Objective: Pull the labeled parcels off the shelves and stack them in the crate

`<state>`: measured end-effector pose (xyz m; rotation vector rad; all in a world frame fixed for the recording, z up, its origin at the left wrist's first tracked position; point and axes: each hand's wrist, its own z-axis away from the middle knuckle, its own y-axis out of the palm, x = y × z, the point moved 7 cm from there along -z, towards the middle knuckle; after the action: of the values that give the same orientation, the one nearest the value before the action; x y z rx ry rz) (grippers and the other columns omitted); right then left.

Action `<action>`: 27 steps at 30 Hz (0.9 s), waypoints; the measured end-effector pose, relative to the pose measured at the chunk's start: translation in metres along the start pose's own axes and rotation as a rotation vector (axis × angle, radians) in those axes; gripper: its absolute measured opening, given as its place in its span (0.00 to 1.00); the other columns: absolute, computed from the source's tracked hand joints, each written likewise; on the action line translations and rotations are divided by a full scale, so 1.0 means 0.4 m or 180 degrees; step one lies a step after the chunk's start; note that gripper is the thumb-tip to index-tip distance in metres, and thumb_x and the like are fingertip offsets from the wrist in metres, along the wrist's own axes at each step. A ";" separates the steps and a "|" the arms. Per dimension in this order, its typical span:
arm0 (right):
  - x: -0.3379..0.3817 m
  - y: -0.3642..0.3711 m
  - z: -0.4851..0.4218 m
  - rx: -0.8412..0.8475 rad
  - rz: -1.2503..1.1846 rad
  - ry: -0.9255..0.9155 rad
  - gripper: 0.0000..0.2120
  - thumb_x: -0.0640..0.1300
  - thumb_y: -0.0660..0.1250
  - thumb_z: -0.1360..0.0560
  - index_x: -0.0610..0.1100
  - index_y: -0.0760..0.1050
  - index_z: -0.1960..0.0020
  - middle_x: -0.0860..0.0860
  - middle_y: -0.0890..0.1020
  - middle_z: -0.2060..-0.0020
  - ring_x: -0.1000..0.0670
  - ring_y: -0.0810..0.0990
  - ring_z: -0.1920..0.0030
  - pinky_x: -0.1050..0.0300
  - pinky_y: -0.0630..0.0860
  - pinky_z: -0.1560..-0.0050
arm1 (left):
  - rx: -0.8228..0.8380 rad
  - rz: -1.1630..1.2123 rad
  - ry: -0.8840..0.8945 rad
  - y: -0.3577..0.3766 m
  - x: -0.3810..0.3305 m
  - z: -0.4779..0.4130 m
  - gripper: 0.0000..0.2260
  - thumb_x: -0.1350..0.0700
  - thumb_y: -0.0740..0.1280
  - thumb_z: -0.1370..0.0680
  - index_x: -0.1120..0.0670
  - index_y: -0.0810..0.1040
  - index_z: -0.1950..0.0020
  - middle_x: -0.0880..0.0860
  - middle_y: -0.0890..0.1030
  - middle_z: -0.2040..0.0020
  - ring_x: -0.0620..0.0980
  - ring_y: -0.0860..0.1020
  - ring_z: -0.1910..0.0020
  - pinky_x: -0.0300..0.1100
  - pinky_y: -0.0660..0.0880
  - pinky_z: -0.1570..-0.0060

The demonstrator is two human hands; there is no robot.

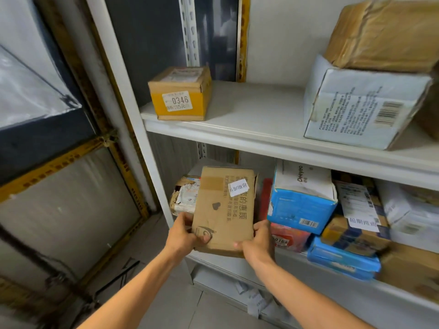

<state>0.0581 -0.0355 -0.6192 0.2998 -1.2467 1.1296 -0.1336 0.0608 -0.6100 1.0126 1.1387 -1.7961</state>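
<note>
The left hand (184, 233) grips the near left corner of a flat brown parcel (223, 210), thumb curled over its face; a torn parcel (184, 198) sits just behind; the held parcel, bearing a small white label (238, 187), tilts up at the front of the lower shelf (292, 264); the right hand (259, 241) clasps its near right corner; a blue box (301, 205) stands just beside.
</note>
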 end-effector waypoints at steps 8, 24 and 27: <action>0.025 -0.081 0.138 0.0801 0.0156 -0.0668 0.33 0.29 0.77 0.38 0.51 0.70 0.40 0.57 0.76 0.52 0.52 0.75 0.46 0.64 0.74 0.55 | 0.0099 0.0253 0.0098 0.010 -0.035 0.231 0.37 0.72 0.75 0.35 0.47 0.67 0.33 0.54 0.80 0.46 0.51 0.80 0.48 0.42 0.82 0.62; -0.050 -0.368 0.290 0.1246 0.0370 -0.1142 0.37 0.31 0.75 0.32 0.42 0.64 0.27 0.48 0.73 0.36 0.50 0.69 0.35 0.58 0.66 0.39 | -0.0141 0.0567 0.0017 0.173 -0.052 0.481 0.26 0.57 0.77 0.31 0.56 0.67 0.39 0.56 0.79 0.45 0.55 0.81 0.48 0.49 0.79 0.53; -0.086 -0.428 0.289 0.1362 0.0565 -0.1102 0.40 0.32 0.76 0.34 0.42 0.64 0.26 0.45 0.71 0.31 0.47 0.68 0.30 0.54 0.66 0.34 | 0.0110 0.0892 -0.0178 0.251 -0.001 0.516 0.32 0.59 0.77 0.32 0.55 0.65 0.33 0.58 0.81 0.45 0.56 0.83 0.52 0.47 0.81 0.60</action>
<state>0.1304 -0.2167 -0.5429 0.7430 -1.3412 1.5450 -0.0883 -0.1628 -0.5833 1.0779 0.8863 -1.6137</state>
